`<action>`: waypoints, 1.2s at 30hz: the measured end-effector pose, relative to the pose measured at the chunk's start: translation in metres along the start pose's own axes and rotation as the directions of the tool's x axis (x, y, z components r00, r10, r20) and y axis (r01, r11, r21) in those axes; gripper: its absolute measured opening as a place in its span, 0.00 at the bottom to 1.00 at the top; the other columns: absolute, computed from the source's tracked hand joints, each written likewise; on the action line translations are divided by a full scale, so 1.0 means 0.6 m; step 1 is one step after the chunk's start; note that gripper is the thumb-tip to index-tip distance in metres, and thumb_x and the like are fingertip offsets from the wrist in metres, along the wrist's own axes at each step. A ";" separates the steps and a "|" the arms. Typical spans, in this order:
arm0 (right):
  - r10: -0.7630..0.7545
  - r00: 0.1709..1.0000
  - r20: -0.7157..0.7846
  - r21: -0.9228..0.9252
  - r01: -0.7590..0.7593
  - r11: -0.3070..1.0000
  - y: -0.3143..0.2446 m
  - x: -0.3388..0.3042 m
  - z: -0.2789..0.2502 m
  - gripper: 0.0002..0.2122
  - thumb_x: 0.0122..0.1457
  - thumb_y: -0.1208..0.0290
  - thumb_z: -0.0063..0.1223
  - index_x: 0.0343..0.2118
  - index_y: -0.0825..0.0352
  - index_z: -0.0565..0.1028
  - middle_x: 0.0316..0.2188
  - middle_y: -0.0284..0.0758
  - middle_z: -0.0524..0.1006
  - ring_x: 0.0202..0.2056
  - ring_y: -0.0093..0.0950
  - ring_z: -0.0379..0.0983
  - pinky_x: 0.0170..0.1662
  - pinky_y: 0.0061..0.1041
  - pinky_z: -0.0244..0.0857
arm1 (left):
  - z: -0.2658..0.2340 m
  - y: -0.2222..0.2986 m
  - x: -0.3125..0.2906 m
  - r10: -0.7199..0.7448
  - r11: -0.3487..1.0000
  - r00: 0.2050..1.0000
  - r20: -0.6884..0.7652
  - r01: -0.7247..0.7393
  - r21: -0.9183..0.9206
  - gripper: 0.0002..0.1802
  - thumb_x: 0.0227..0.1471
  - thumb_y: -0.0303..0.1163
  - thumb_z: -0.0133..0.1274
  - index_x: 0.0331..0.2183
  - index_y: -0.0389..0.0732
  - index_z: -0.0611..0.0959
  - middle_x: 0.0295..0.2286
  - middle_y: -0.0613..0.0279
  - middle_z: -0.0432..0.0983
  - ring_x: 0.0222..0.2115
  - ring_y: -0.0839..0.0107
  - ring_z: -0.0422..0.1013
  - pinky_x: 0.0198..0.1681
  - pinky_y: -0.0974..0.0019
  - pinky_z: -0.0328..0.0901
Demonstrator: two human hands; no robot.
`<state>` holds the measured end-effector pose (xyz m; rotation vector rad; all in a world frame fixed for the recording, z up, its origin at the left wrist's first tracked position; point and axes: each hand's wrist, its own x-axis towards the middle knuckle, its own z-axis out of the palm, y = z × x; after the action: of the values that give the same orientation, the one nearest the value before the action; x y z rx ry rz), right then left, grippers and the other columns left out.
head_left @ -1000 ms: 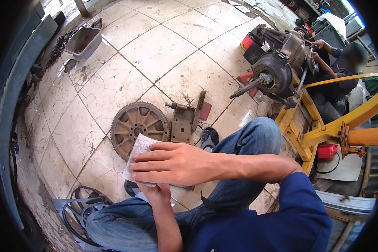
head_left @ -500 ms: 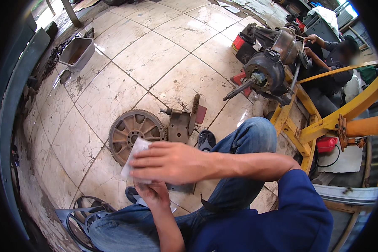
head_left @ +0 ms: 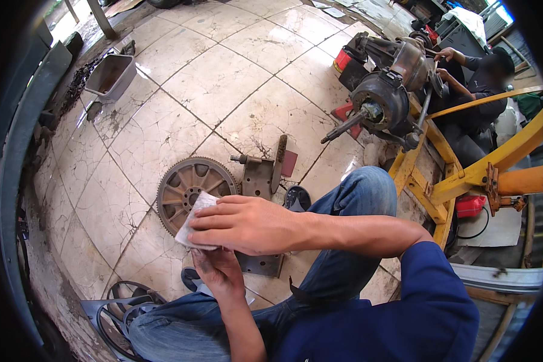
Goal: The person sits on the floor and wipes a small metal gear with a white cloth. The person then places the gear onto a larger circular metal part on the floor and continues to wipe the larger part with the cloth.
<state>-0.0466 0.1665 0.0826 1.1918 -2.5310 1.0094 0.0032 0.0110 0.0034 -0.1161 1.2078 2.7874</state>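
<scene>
My right hand (head_left: 241, 224) lies with its fingers pressed over a whitish-grey cloth (head_left: 200, 205), whose upper corner sticks out past the fingertips. Just below, my left hand (head_left: 222, 273) is raised, palm side showing dark smudges. Its fingertips vanish behind the cloth and the right hand, so whatever they grip is hidden. Beyond the cloth, a toothed flywheel (head_left: 184, 181) with brown rust lies flat on the floor, partly covered from view. Beside it sits a drilled metal block (head_left: 258, 179) with a stud.
A wire brush (head_left: 279, 164) leans by a dark red pad (head_left: 289, 163). Another drilled plate (head_left: 260, 265) is under my right forearm. An axle assembly (head_left: 383, 99) and yellow frame (head_left: 443, 193) stand right, with a co-worker (head_left: 479, 78) behind. A grey bin (head_left: 123, 75) stands far left; belts (head_left: 111, 326) lie lower left.
My right hand has shifted slightly upward and to the right across the cloth, showing more of the cloth's left part. My left hand stays almost in place beneath.
</scene>
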 end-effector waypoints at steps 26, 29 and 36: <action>0.067 0.998 -0.020 0.098 -0.065 0.993 -0.007 -0.002 0.012 0.22 0.56 0.72 0.54 0.56 0.62 0.71 0.57 0.43 0.71 0.58 0.39 0.68 0.61 0.37 0.62 | -0.010 -0.003 -0.006 -0.023 0.998 0.998 -0.056 0.020 -0.052 0.37 0.62 0.50 0.48 0.65 0.43 0.58 0.62 0.59 0.58 0.62 0.62 0.58 0.66 0.56 0.54; 0.066 0.997 -0.035 0.116 -0.061 0.991 -0.018 -0.001 0.019 0.22 0.56 0.71 0.53 0.56 0.61 0.72 0.57 0.42 0.71 0.58 0.39 0.68 0.61 0.37 0.61 | 0.003 0.000 -0.012 -0.002 0.997 0.999 -0.032 -0.001 -0.077 0.35 0.62 0.48 0.51 0.63 0.43 0.61 0.61 0.58 0.60 0.61 0.62 0.60 0.65 0.56 0.56; 0.062 0.998 0.001 0.145 -0.061 0.988 -0.006 0.002 0.004 0.22 0.57 0.70 0.53 0.57 0.60 0.71 0.58 0.41 0.70 0.60 0.38 0.65 0.62 0.37 0.60 | -0.013 -0.009 -0.010 -0.063 0.987 0.996 -0.065 0.052 -0.152 0.42 0.59 0.53 0.53 0.64 0.41 0.58 0.63 0.57 0.57 0.63 0.61 0.57 0.66 0.55 0.54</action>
<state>-0.0443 0.1625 0.0834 1.1531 -2.5438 1.2281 0.0101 0.0085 -0.0051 -0.2571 0.9890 2.8425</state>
